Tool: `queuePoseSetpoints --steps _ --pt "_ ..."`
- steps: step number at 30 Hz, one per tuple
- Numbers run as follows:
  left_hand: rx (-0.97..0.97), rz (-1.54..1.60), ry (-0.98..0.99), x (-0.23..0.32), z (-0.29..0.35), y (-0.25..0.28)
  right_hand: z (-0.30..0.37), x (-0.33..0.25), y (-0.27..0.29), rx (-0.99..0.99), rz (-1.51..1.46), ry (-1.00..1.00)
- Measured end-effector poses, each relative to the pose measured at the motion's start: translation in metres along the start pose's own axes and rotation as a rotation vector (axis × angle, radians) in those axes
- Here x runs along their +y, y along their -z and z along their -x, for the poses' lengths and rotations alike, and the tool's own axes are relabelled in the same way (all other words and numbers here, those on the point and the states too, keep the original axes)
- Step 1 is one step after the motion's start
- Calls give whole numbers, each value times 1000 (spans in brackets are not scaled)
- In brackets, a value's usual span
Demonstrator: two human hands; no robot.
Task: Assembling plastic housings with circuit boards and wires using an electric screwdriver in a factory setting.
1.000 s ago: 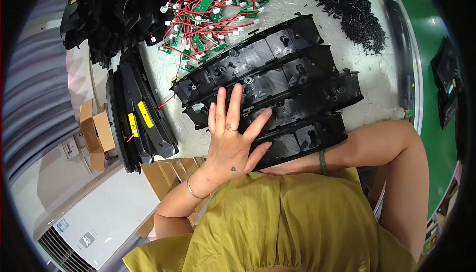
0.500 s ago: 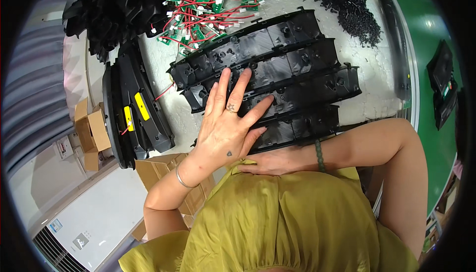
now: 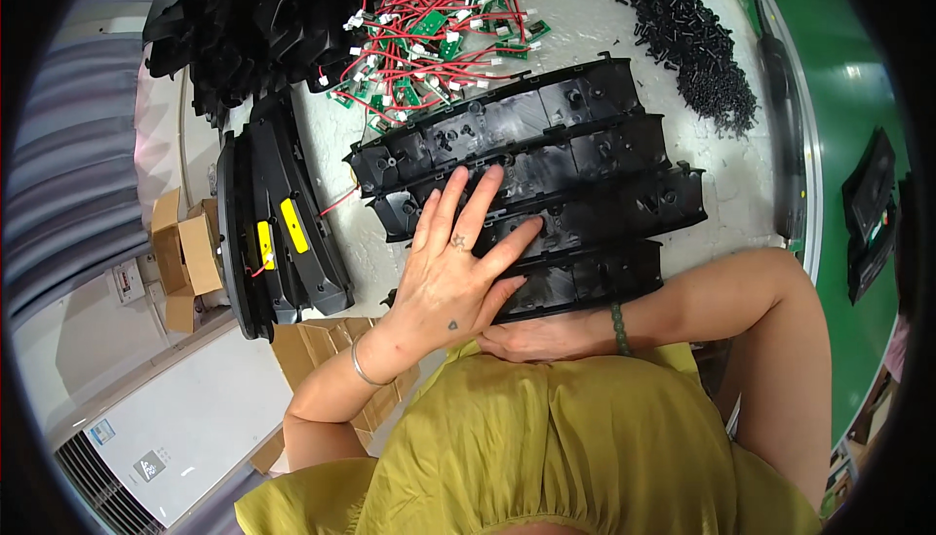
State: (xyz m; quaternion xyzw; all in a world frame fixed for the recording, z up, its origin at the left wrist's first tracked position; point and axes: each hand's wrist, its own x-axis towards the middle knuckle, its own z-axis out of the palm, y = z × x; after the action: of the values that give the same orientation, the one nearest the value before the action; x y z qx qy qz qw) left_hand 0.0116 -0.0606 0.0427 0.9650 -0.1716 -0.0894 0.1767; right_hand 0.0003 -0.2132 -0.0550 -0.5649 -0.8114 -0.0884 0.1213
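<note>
My left hand point(image 3: 444, 277) lies with fingers spread over a row of curved black plastic housings. Its fingertips rest across the middle housings point(image 3: 614, 198), while the farthest housing point(image 3: 507, 123) sits just beyond them. The nearest housing point(image 3: 585, 277) lies beside my left thumb, close to the table's front edge. My right hand point(image 3: 546, 337) is held low against that edge, in front of the yellow-green top. Its fingertips are hidden behind my left wrist, so I cannot see whether it holds anything.
Behind the housings lie a heap of green circuit boards with red wires point(image 3: 429, 42) and a pile of black screws point(image 3: 697, 57). Black parts point(image 3: 263, 23) are heaped back left. Assembled black pieces with yellow labels point(image 3: 292, 223) stand left, near an open carton point(image 3: 185, 257).
The view has tilted, so the table and its contents sit lower in the picture. Both hands keep the same pose against the housings and the table edge.
</note>
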Motion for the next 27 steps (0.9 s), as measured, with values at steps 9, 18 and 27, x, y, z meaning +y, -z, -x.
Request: queuePoseSetpoints --steps 9,18,27 --pt "99 135 -167 3 -1 -18 4 7 3 -51 221 -6" --pt "76 92 -243 7 -21 -17 3 -9 -29 186 -919 -126" --pt "84 57 -235 -4 -10 -14 -3 -18 -32 92 56 -107"
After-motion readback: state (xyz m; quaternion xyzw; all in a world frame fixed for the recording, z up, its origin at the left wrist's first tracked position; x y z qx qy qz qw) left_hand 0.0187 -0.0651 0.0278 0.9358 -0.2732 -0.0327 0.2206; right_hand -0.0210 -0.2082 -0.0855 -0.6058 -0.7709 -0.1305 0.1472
